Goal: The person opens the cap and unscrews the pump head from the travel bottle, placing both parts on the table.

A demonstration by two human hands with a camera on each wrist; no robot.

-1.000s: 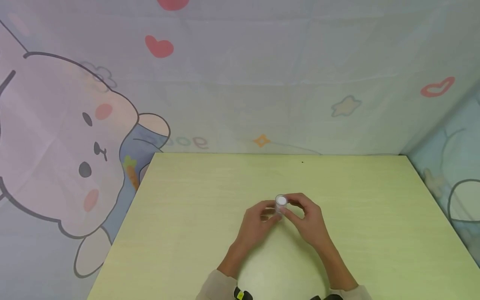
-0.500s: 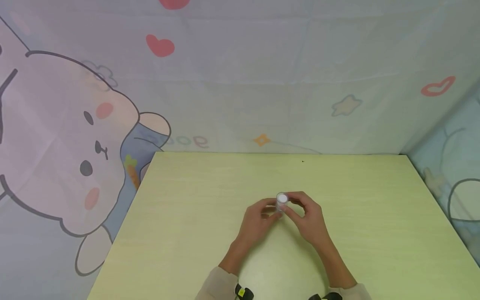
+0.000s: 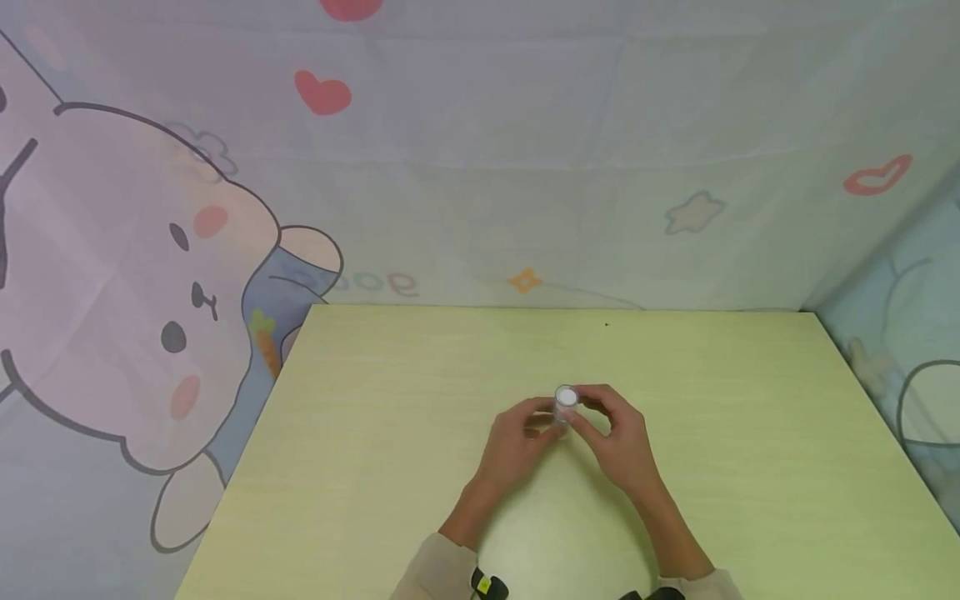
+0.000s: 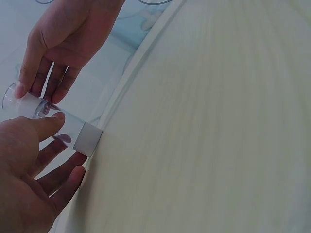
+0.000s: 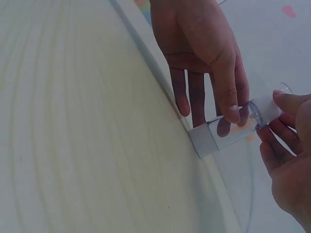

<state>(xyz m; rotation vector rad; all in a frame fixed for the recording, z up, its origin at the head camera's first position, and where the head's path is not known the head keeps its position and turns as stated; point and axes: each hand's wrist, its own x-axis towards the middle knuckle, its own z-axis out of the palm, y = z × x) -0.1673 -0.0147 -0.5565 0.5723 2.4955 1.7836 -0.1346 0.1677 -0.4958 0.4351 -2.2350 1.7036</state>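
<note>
A small clear cylindrical bottle [image 3: 566, 403] stands upright between my hands, seen nearly from above in the head view. In both wrist views it has a white base [image 4: 88, 139] that appears to rest on the table. My left hand [image 3: 512, 450] holds the clear body [image 5: 233, 133] low down, thumb on one side and fingers on the other. With thumb and fingers my right hand [image 3: 621, 440] pinches the upper part, a white cap [image 5: 267, 109] under a clear outer rim. Whether the cap is seated or loosened, I cannot tell.
A pale yellow-green table [image 3: 390, 375] lies beneath the hands. Behind it hangs a cloth backdrop [image 3: 480, 150] with a printed rabbit and hearts. A tiny dark speck [image 3: 607, 324] marks the table near its back edge.
Both hands keep their hold on the bottle. Hands, bottle and background shift only very slightly in the view together; the grip looks the same throughout.
</note>
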